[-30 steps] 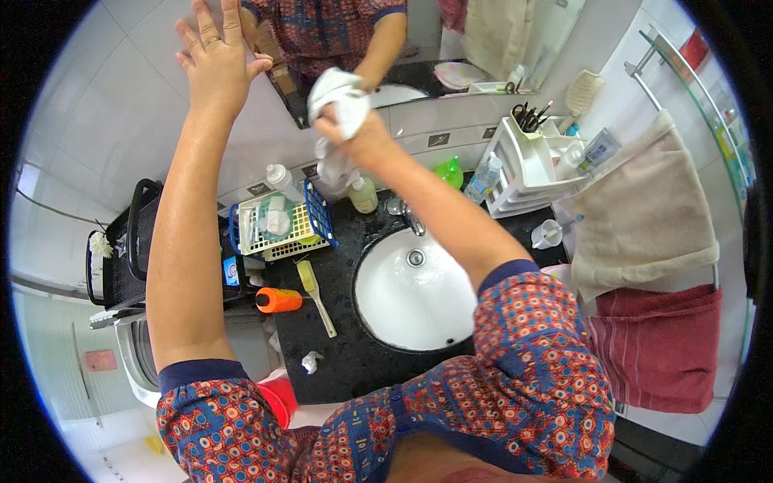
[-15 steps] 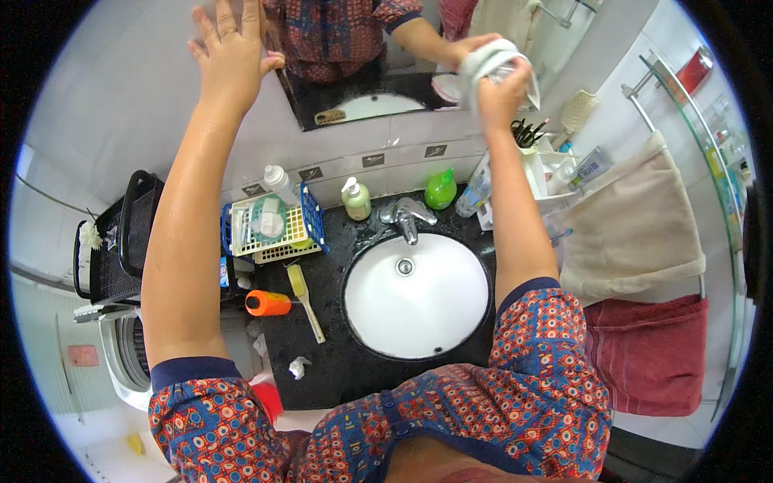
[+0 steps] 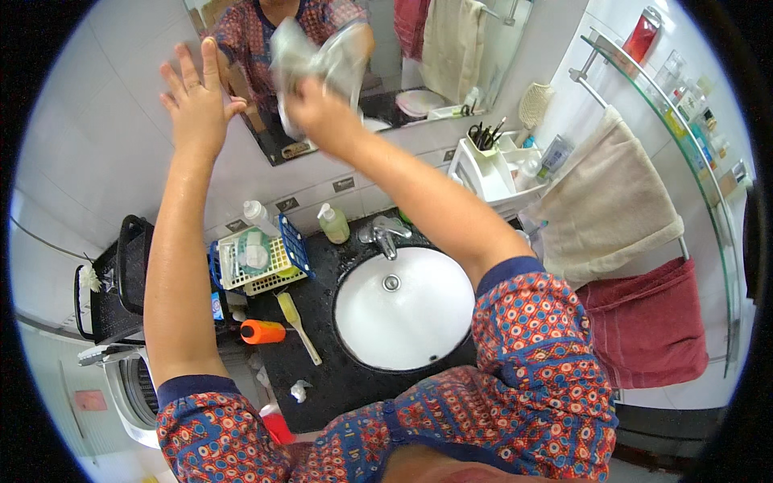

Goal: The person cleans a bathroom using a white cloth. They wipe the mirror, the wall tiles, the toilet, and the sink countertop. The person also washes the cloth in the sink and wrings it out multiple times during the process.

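When compared with earlier, had swung white cloth [image 3: 291, 52] leftward in front of mirror [image 3: 382, 72], clenched in right hand [image 3: 322, 113] (couldn't confirm contact); looked bunched, motion-blurred; kept left hand [image 3: 198, 101] splayed, empty, at wall [image 3: 97, 105].

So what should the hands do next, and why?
I'd probably sweep the right hand and its whitish cloth rightward across the mirror: the cloth is near the mirror's left side, with more mirror rightward, and the left hand is spread at its left edge.

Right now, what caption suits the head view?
Right hand holds a white cloth before the bathroom mirror; left hand spread alongside.
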The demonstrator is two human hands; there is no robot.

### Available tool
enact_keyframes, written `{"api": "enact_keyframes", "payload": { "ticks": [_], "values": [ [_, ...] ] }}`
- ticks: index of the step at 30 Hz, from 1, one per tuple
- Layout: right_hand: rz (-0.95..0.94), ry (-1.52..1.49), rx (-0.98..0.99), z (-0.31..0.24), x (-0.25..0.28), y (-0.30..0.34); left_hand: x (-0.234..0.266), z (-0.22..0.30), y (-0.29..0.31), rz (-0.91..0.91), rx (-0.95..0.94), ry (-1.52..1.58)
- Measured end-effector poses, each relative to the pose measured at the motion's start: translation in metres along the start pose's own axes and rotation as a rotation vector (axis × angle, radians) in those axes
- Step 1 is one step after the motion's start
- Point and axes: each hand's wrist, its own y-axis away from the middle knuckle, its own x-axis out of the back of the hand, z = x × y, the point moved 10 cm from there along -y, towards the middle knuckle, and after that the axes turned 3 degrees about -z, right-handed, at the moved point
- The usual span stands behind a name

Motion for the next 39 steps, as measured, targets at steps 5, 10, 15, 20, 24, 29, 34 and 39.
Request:
{"api": "enact_keyframes", "payload": {
  "ticks": [5,10,15,20,24,29,34,39],
  "values": [
    [-0.173,0.029,-0.059,0.059,0.014,0.097,0.000,-0.002,-0.003,-0.009,0.022,-0.019],
    [0.182,0.237,-0.377,0.177,0.129,0.042,0.004,-0.008,0.004,0.077,-0.034,0.004],
    [0.303,0.090,-0.833,0.238,0.112,0.116,0.000,0.002,-0.004,-0.189,0.148,-0.109],
    [-0.037,-0.158,-0.888,0.140,-0.010,0.189,-0.001,-0.001,-0.005,-0.163,0.123,-0.092],
    [-0.192,-0.710,-1.044,0.095,-0.045,0.239,0.007,0.008,-0.006,-0.194,0.111,-0.058],
    [-0.200,-1.336,-1.415,-0.005,-0.004,0.265,0.029,-0.017,0.001,-0.177,0.054,-0.007],
    [-0.252,-1.600,-1.644,-0.041,0.013,0.299,0.011,0.095,0.129,-0.229,-0.019,0.788],
    [-0.472,-1.309,-1.097,-0.050,0.020,0.260,-0.038,0.180,0.339,-0.922,1.101,1.717]
  ]
}}
